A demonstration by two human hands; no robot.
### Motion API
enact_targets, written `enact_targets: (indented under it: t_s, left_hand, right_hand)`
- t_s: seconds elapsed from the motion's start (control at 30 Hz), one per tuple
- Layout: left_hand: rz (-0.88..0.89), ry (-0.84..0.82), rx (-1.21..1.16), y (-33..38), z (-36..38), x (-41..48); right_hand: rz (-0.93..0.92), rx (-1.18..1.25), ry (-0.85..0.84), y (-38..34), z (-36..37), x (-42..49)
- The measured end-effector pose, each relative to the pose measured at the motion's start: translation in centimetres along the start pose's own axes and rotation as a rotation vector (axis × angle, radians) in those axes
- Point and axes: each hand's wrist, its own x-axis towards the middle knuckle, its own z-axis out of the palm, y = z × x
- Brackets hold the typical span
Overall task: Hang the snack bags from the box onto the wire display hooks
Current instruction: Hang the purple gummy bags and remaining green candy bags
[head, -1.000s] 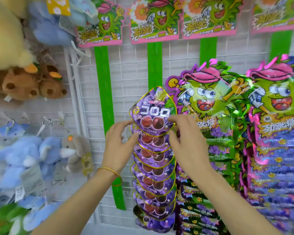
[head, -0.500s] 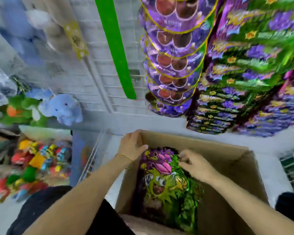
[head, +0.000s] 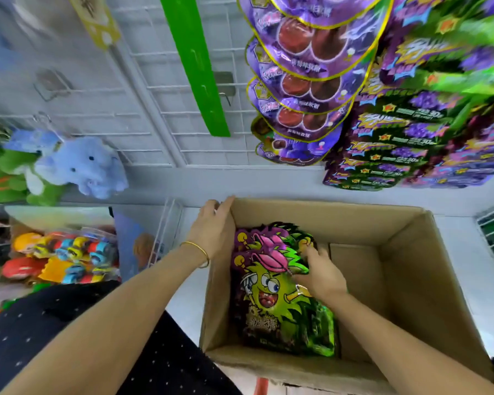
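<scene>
Snack bags (head: 271, 297) (in the box (head: 411, 280)) touch curled fingers (head: 311, 253) of right hand (head: 322, 276).

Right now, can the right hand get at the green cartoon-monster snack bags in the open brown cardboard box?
Likely yes: the right hand touches the green snack bags, the cardboard box stands open, and nothing covers them.

Box (head: 405, 280) is standing open-topped, its right half showing bare floor as reach-in room. Snack bags (head: 271, 303) are filling the left half. Left hand (head: 214, 226) is covering the far-left rim corner. Right hand (head: 322, 276) is curling over the bags' right edge. Purple packs (head: 303, 89) are hanging above the far wall.
</scene>
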Motion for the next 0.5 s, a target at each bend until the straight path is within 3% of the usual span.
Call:
enact_targets:
  t_s: [0.23, 0.37, 0.5]
  left_hand:
    - [-0.092, -0.041, -0.026, -4.7, -1.5, -2.2]
    - [-0.025, -0.057, 0.111, -4.2, -2.9, -2.8]
    - [0.074, -0.112, 0.075, -1.2, -5.2, -2.4]
  right_hand:
    - [-0.052, -0.071, 0.107, -2.4, 1.7, -1.9]
    - [-0.065, -0.034, 0.191, -3.1, 0.9, -2.7]
    - [-0.200, 0.419, 0.077, -4.8, -1.6, -2.8]
